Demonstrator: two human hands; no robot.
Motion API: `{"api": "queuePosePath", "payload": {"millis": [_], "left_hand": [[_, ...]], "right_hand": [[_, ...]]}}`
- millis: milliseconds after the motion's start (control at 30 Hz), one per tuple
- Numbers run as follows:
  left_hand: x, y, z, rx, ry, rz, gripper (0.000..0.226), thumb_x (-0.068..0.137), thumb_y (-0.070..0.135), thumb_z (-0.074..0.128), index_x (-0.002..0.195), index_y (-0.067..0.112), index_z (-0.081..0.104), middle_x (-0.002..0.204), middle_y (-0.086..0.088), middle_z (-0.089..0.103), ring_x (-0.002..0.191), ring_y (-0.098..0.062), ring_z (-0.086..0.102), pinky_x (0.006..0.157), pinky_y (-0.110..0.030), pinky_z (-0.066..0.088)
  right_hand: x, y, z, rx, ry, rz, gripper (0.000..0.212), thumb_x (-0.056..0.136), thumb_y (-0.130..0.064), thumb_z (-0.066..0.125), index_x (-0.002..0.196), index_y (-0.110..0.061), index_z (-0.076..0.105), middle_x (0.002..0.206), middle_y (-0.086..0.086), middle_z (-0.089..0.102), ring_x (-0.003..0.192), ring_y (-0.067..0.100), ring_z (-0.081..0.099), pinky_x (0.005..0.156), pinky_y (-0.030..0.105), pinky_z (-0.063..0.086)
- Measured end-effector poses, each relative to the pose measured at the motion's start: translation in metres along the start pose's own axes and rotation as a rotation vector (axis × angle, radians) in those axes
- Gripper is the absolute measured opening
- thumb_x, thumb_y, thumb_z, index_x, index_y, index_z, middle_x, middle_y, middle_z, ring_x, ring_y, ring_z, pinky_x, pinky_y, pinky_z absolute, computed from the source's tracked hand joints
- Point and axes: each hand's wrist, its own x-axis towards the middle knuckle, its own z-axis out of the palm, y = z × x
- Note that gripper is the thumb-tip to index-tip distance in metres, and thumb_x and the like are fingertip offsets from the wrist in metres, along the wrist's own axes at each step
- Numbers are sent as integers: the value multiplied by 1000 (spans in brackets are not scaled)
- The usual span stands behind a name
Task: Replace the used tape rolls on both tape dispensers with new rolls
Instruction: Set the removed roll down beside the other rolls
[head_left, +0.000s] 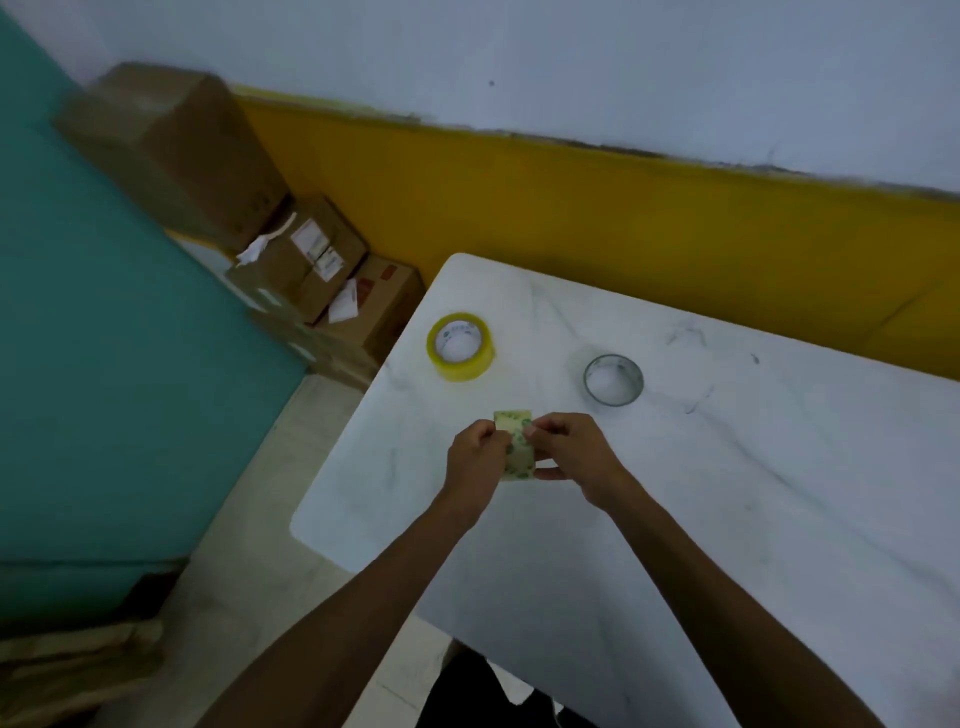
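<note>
The white marble table (727, 493) carries everything, its rounded near-left corner just below my wrists; cardboard boxes (291, 244) are stacked on the floor past its far-left corner, against the wall; no tape dispenser shows anywhere in view. A full yellow roll (460, 346) lies flat near the left edge, towards the far corner; a thin, nearly bare ring (613, 378), which I judge to be a spent core, lies flat further right, well apart from it. My left hand (475, 462) and right hand (569, 457) meet above the table near its left edge, both pinched on a pale roll of tape (515, 447) with green print, held edge-on; my left fingertips press its left side, my right thumb and fingers clamp its right side and seem to pick at its face, probably hunting the loose end.

The risk, as I judge it: the end may tear into a sliver if I scrape at a slant; the tape may stick to my fingers; a weak pinch could drop the roll, and it would roll off the near-left corner.
</note>
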Motion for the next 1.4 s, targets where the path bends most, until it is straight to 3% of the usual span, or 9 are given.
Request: {"api": "queuePosePath", "payload": {"millis": [167, 467, 700, 833, 967, 1100, 1233, 1300, 1400], "left_hand": [[45, 11, -10, 23, -159, 32, 22, 76, 27, 49, 80, 10, 62, 88, -18, 67, 78, -25, 60, 70, -39, 52], [99, 38, -33, 35, -387, 98, 13, 82, 10, 55, 87, 13, 67, 82, -4, 66, 76, -20, 60, 66, -30, 47], [123, 40, -37, 73, -453, 187, 13, 86, 4, 52, 84, 11, 63, 75, -1, 61, 69, -16, 54, 62, -29, 43], [136, 40, -33, 136, -451, 227, 13, 87, 6, 52, 91, 2, 63, 79, -8, 59, 71, -18, 52, 61, -30, 41], [143, 42, -26, 237, -423, 316, 14, 88, 9, 54, 91, -3, 60, 78, -9, 57, 68, -18, 49, 59, -29, 38], [151, 44, -15, 434, -400, 513, 20, 87, 11, 54, 72, 11, 42, 60, -1, 46, 50, -11, 39, 49, -28, 29], [155, 34, 0, 705, -370, 738, 5, 89, 14, 51, 90, 9, 50, 82, -14, 59, 71, -32, 57, 56, -31, 34], [155, 31, 4, 859, -366, 819, 18, 89, 14, 52, 106, 8, 56, 97, -15, 66, 87, -34, 63, 61, -33, 42], [158, 25, 8, 1033, -384, 921, 31, 87, 9, 55, 118, 9, 57, 102, -12, 69, 89, -31, 67, 65, -34, 50]], "right_hand": [[18, -11, 13, 79, 175, 36, 17, 91, -17, 60, 93, -4, 71, 96, 20, 74, 86, 27, 74, 67, 34, 61], [38, -43, 39, 135, 377, 30, 18, 93, -16, 59, 97, -1, 69, 101, 24, 71, 88, 30, 72, 74, 39, 62], [54, -46, 49, 154, 458, 32, 18, 93, -16, 59, 97, -2, 69, 100, 24, 71, 82, 24, 71, 67, 33, 60], [63, -45, 49, 144, 494, 31, 18, 93, -16, 58, 98, -2, 69, 99, 23, 72, 81, 24, 70, 72, 37, 61], [71, -45, 44, 132, 510, 37, 17, 93, -14, 57, 96, -3, 69, 99, 24, 72, 82, 26, 69, 79, 43, 59], [78, -39, 38, 63, 559, 74, 14, 92, -11, 56, 96, -6, 68, 95, 17, 70, 90, 29, 68, 81, 44, 60], [78, -25, 34, 31, 656, 92, 24, 92, -12, 56, 114, -7, 64, 105, 10, 68, 95, 27, 67, 76, 36, 60], [75, -18, 33, 41, 678, 89, 25, 94, -13, 55, 117, -7, 63, 104, 10, 67, 95, 25, 66, 76, 33, 58], [72, -9, 32, 42, 674, 86, 20, 95, -13, 54, 111, -8, 64, 99, 9, 67, 92, 24, 67, 75, 32, 58]]}}
